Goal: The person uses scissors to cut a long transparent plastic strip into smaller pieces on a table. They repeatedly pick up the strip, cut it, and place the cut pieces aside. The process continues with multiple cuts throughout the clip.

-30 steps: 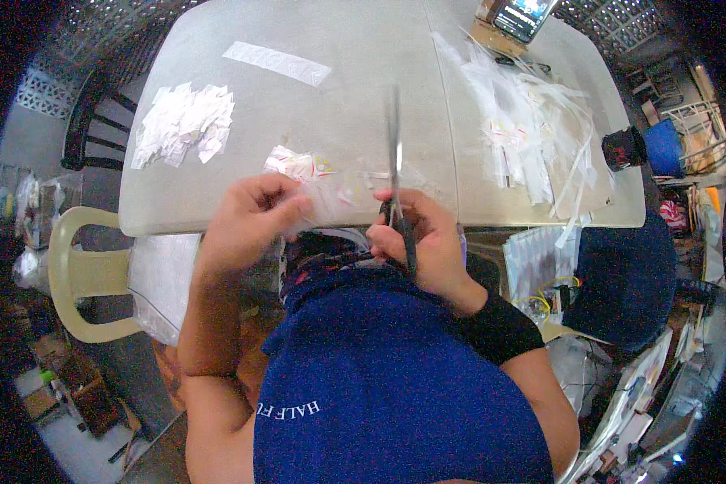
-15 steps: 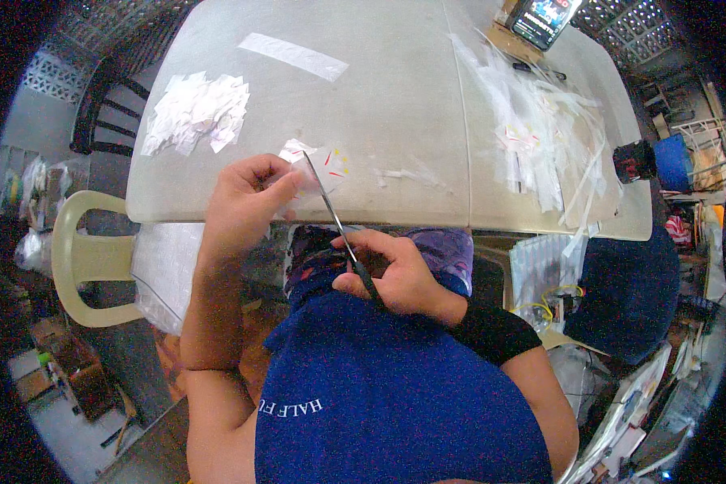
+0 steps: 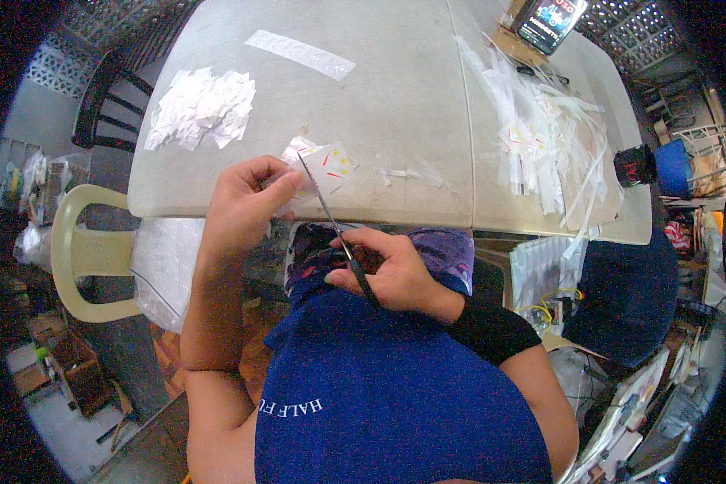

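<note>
My left hand pinches a small clear plastic packet with red and yellow marks, held just above the near edge of the grey table. My right hand grips the handles of a pair of scissors. The blades slant up and left, and their tips reach the packet beside my left thumb. Both hands sit above my lap, over a purple patterned cloth.
A heap of cut white pieces lies at the table's left, a clear strip farther back, and a pile of clear plastic strips at the right. A cream plastic chair stands at my left, a blue chair at my right.
The scissors swung from upright to slanting left, their tips now at the packet. My right hand dropped toward my lap; my left hand stayed at the packet.
</note>
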`<action>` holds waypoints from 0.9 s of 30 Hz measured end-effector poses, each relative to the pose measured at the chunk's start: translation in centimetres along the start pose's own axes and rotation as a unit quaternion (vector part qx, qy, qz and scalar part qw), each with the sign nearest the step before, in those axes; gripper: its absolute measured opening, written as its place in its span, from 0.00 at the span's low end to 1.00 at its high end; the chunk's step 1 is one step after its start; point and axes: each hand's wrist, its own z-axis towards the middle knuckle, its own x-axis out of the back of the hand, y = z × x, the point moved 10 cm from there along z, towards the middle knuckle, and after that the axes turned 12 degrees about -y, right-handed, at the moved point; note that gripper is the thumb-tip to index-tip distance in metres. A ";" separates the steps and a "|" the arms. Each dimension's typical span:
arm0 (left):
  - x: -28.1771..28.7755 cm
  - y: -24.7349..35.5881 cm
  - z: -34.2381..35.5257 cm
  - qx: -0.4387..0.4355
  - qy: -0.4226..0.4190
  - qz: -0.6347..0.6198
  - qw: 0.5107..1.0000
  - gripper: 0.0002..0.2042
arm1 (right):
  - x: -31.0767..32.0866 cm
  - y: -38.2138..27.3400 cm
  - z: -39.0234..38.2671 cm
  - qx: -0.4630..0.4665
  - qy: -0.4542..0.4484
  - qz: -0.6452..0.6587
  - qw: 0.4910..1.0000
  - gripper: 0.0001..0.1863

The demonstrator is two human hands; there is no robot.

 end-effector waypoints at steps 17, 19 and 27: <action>-6.5 0.8 1.0 -0.038 -0.134 -0.020 0.990 0.08 | 5.7 -0.9 -4.1 0.023 0.156 0.076 0.985 0.26; -6.1 1.4 2.4 -0.064 -0.114 -0.031 0.991 0.07 | 5.2 -0.3 -5.0 0.000 0.118 0.050 0.992 0.28; -8.6 3.2 4.0 -0.090 -0.150 0.015 0.984 0.07 | 4.5 0.5 -7.1 0.014 0.112 -0.029 0.993 0.28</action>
